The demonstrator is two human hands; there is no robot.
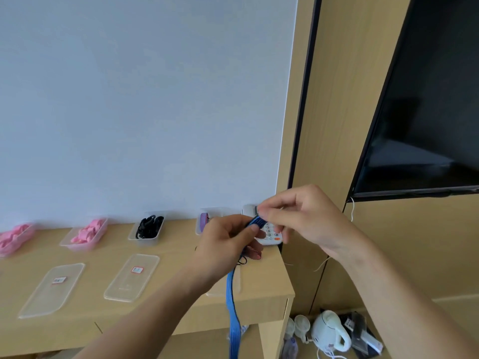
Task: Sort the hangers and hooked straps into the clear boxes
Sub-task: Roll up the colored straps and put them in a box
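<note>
Both hands work a blue striped strap (233, 314) above the desk's right end. My left hand (228, 244) grips its upper part, and the long tail hangs down past the desk's front edge. My right hand (298, 216) pinches the strap's top end between thumb and fingertips. A red striped strap (254, 253) lies on the desk under my left hand. Along the wall stand clear boxes: two with pink hangers (86, 233) (14, 238), one with black hooked pieces (149, 226), one with a striped strap (204, 220).
Two clear lids (51, 290) (133, 277) with red labels lie flat on the wooden desk (166, 257). A white telephone (270, 235) sits at the desk's back right corner. A dark TV (425, 104) hangs at right. A white kettle (329, 330) and cups stand below.
</note>
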